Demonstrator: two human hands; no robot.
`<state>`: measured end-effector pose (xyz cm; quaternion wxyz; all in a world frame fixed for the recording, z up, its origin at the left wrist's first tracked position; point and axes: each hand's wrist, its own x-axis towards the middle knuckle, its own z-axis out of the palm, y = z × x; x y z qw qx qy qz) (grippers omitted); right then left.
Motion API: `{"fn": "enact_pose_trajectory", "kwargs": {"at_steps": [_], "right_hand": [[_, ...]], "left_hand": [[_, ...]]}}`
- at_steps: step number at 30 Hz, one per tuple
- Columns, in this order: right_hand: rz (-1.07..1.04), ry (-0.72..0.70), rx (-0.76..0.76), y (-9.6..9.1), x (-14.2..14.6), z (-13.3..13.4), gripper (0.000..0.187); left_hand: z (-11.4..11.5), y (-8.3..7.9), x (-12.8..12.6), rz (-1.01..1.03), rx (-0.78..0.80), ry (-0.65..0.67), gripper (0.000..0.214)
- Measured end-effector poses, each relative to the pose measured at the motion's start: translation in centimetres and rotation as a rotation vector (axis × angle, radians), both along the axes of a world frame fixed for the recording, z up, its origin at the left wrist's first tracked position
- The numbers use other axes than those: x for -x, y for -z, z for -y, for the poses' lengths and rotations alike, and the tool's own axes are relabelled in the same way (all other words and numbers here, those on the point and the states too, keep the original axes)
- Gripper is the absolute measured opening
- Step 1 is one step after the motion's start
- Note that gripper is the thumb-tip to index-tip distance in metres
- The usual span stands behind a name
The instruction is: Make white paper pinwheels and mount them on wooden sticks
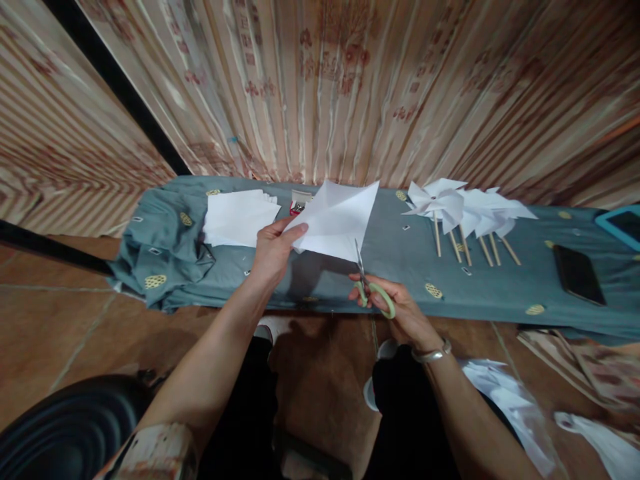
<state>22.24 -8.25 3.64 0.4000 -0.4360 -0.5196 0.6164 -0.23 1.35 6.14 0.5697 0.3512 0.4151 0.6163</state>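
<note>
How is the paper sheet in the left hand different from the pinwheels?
The paper sheet is held up by the left hand; the pinwheels lie on the cloth. The pinwheels have several pointed blades, while the paper sheet is plain. The pinwheels have sticks; the paper sheet has none. Both are white.

Likely a home; curtain [340, 87] (patterned); tiled floor [55, 327]

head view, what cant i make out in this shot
All in the head view:
- Left hand: fingers underneath, hidden by the held sheet
- Small box: contents too small, sheet partly in front
- Blue-edged object: cut off by right edge
- Pinwheels: rear blades, hidden by overlap
</note>
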Motion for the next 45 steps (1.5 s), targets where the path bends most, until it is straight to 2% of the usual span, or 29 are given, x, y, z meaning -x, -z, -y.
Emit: {"fn": "enact_pose_trajectory", "kwargs": {"at_steps": [15,23,45], "right_hand": [[-0.012,0.001,0.04,0.36,0.02,-0.15,0.052],[0.027,0.005,0.042,0.13,0.34,-0.07,0.052],[0.046,-0.001,0.07,0.17,0.76,-0.34,0.053]], "left_hand": [[0.3,-0.4,0.11,0.03,0.037,0.025,0.042],[0.48,-0.81,0.41,0.009,0.058,0.025,0.04],[-0.1,-0.35,0.63,-0.014,0.004,0.021,0.031]]}}
